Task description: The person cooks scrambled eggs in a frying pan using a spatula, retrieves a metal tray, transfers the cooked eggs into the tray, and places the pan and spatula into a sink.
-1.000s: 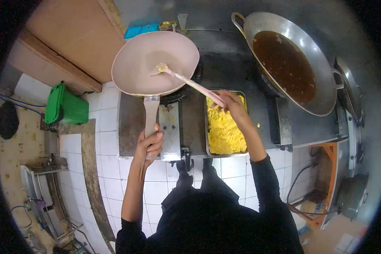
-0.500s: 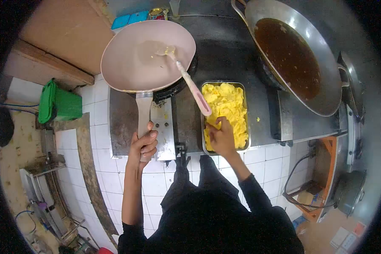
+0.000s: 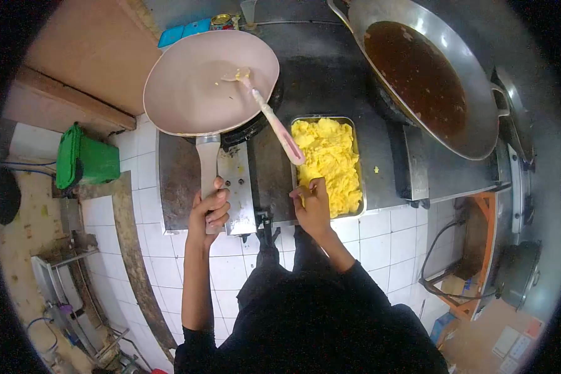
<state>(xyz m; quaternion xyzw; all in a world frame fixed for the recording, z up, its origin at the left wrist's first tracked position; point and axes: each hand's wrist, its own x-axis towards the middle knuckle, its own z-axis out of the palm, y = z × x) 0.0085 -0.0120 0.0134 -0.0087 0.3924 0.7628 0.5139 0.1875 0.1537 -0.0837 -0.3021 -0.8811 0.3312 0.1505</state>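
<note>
My left hand (image 3: 210,209) is wrapped round the beige handle of a pale pink frying pan (image 3: 193,93), which sits over a burner. A spatula (image 3: 274,124) with a pink and white handle rests in the pan, its handle reaching over the rim towards a metal tray (image 3: 360,209). Yellow scrambled egg (image 3: 330,156) fills the tray. My right hand (image 3: 313,209) is at the tray's near left corner, fingers bent and thumb apart, with nothing seen between them. That corner is hidden behind the hand. Bits of egg cling to the spatula's head.
A large metal wok (image 3: 486,118) holding brown liquid (image 3: 417,81) stands at the right. Blue-lidded containers (image 3: 187,31) and a tin (image 3: 221,22) are behind the pan. A green bin (image 3: 87,159) stands on the left. A small egg crumb (image 3: 376,169) lies right of the tray.
My right hand has moved left and slightly nearer to me, from over the egg to the tray's near left corner. My left hand keeps its grip. The whole view has shifted slightly.
</note>
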